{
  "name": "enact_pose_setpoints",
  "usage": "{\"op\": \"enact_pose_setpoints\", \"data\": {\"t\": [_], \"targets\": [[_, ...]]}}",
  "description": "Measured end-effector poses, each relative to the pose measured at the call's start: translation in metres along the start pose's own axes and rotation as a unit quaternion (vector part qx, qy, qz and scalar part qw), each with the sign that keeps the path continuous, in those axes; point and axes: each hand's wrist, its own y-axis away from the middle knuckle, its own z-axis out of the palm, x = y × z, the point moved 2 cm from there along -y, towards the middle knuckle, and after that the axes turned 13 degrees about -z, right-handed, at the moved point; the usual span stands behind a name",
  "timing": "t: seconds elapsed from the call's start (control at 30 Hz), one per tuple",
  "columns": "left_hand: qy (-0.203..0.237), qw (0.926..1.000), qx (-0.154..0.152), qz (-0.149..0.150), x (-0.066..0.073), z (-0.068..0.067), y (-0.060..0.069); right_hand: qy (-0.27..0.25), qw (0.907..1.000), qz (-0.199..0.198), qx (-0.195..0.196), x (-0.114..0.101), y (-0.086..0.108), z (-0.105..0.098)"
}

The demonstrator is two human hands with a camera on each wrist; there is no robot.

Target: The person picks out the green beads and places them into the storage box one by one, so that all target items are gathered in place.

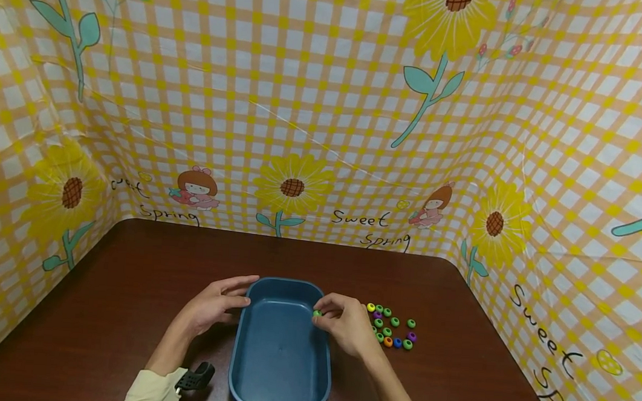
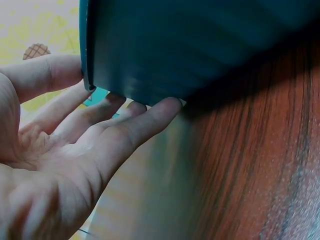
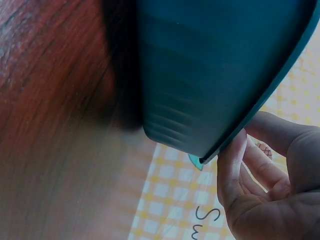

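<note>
A deep blue rectangular plastic bin (image 1: 282, 368) stands on the table between both hands. My left hand (image 1: 214, 307) is at its far left side, fingers extended; in the left wrist view the fingertips touch the bin's outer wall. Over the right rim, my right hand (image 1: 347, 326) pinches a small green bead (image 1: 317, 313) between thumb and fingers. The bead is hidden in the right wrist view, where the right hand (image 3: 270, 175) is at the bin's rim. Right of that hand lie several loose beads, mostly green (image 1: 395, 322), with yellow (image 1: 370, 307), orange (image 1: 387, 342), blue (image 1: 397, 342) and purple (image 1: 411, 336) ones.
The dark brown wooden table (image 1: 142, 288) is enclosed at the back and sides by a yellow checked cloth (image 1: 325, 122) printed with sunflowers. A black strap device (image 1: 197, 376) sits at the left wrist.
</note>
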Motion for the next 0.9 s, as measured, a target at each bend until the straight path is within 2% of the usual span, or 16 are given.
{"op": "enact_pose_setpoints", "data": {"t": [0.43, 0.9], "targets": [[0.0, 1.0, -0.008, 0.005, -0.001, -0.001, -0.0012, -0.007, 1.0, -0.003, -0.006, -0.0005, 0.0006, 0.0], [-0.002, 1.0, 0.001, 0.007, -0.0035, -0.0022, -0.0012, -0.003, 1.0, 0.002, -0.004, 0.0001, -0.0004, 0.0032]]}}
